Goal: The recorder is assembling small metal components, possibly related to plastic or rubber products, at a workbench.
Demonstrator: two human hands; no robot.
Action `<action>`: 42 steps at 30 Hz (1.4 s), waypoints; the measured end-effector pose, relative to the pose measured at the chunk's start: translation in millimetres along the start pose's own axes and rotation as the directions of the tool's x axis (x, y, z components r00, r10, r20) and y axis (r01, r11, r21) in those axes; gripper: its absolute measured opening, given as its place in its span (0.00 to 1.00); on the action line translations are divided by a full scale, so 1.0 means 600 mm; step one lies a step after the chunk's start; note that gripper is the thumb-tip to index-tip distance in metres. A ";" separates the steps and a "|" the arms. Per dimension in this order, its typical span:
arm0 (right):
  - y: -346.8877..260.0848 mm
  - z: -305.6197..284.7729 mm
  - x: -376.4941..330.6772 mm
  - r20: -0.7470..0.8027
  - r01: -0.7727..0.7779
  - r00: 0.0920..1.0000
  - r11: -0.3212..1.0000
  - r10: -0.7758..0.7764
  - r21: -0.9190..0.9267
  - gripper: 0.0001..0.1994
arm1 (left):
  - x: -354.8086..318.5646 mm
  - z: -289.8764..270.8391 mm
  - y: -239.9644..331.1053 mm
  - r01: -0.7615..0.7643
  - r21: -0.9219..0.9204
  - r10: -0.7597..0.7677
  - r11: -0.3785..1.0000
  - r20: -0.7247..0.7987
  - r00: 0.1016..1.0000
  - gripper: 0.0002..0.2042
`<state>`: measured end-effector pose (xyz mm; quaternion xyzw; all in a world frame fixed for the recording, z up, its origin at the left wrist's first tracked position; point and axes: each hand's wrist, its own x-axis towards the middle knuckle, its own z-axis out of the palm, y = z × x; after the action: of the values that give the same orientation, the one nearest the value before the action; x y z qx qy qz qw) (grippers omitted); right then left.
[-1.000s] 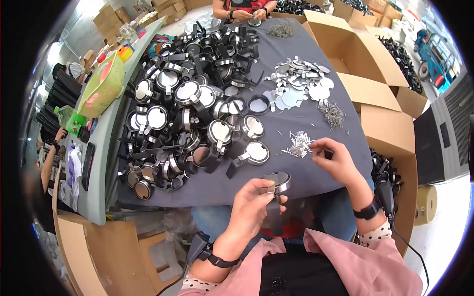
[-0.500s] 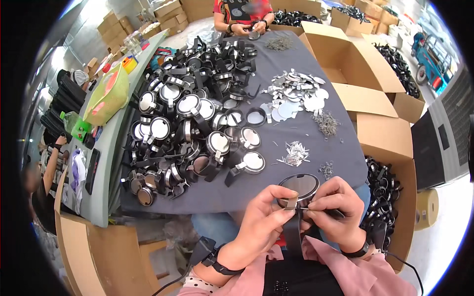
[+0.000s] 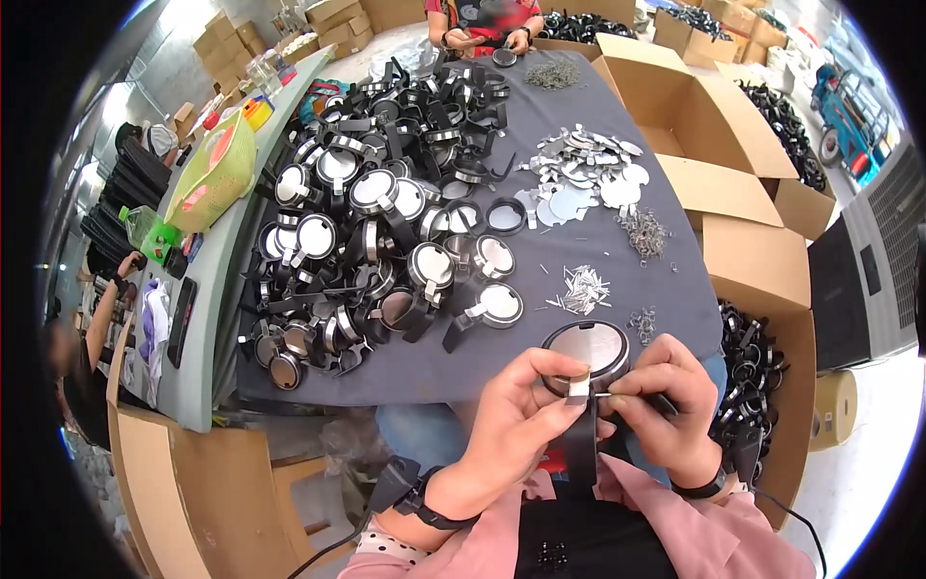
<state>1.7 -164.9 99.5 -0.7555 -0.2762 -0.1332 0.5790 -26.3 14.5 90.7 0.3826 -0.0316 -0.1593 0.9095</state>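
My left hand (image 3: 521, 410) is closed on a round lid (image 3: 590, 345) with a metal disc, a black rim and a long black handle (image 3: 581, 454) pointing down toward me. Its thumb and forefinger pinch the silvery tab at the lid's near edge. From the other side my right hand (image 3: 670, 405) pinches a thin metal pin (image 3: 604, 395), whose tip meets the joint beside the tab. How deep the pin sits cannot be seen. Just beyond the lid lie a heap of loose pins (image 3: 585, 289) and a small cluster of springs (image 3: 643, 324).
A large pile of similar lids (image 3: 376, 193) covers the table's left side. Flat metal discs (image 3: 588, 179) and more springs (image 3: 644, 234) lie to the right. Open cardboard boxes (image 3: 748, 256) line the right edge. Another person's hands (image 3: 516, 41) work at the far end; a yellow-green basket (image 3: 214, 179) stands left.
The lid and both my hands sit slightly farther right and away from me, with the disc catching more light. The far person's hands have moved apart.
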 end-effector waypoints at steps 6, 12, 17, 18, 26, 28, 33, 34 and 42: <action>-0.009 0.005 0.001 0.017 -0.078 0.997 0.996 0.079 -0.054 0.07 | 0.002 -0.009 -0.007 -0.039 0.037 0.039 0.999 0.005 0.999 0.13; 0.007 0.012 -0.005 0.131 -0.280 0.956 0.949 0.262 0.147 0.06 | -0.003 -0.004 -0.006 -0.071 0.263 0.097 0.962 -0.085 0.992 0.12; 0.002 -0.017 0.009 0.267 -0.065 0.962 0.998 0.056 0.026 0.09 | -0.004 -0.023 -0.006 -0.052 0.206 0.046 0.977 0.037 0.998 0.12; 0.002 -0.021 0.016 0.270 -0.062 0.961 0.998 0.051 0.032 0.09 | -0.006 -0.023 -0.006 -0.037 0.181 0.031 0.983 0.039 0.999 0.12; -0.013 -0.044 0.070 0.447 -0.022 0.894 0.999 0.031 -0.024 0.09 | 0.006 -0.017 0.018 0.023 0.251 -0.053 0.968 0.112 0.992 0.12; -0.017 -0.046 0.075 0.453 -0.017 0.891 0.999 0.030 -0.034 0.09 | 0.008 -0.008 0.034 0.049 0.257 -0.096 0.965 0.172 0.980 0.13; -0.015 -0.046 0.081 0.395 -0.037 0.916 0.996 0.064 -0.076 0.09 | 0.017 -0.018 0.032 0.066 0.149 -0.093 0.987 0.179 0.979 0.17; -0.016 -0.046 0.082 0.390 -0.040 0.919 0.996 0.066 -0.074 0.09 | 0.018 -0.022 0.032 0.063 0.139 -0.090 0.988 0.200 0.976 0.19; -0.017 -0.041 0.083 0.375 -0.073 0.923 0.995 0.091 -0.062 0.09 | 0.020 -0.019 0.038 0.078 0.199 -0.113 0.977 0.174 0.978 0.22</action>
<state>39.5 -173.2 140.8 -0.7912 -0.3473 0.0324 0.5023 -7.0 33.8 98.0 0.4529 -0.1121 -0.2340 0.8529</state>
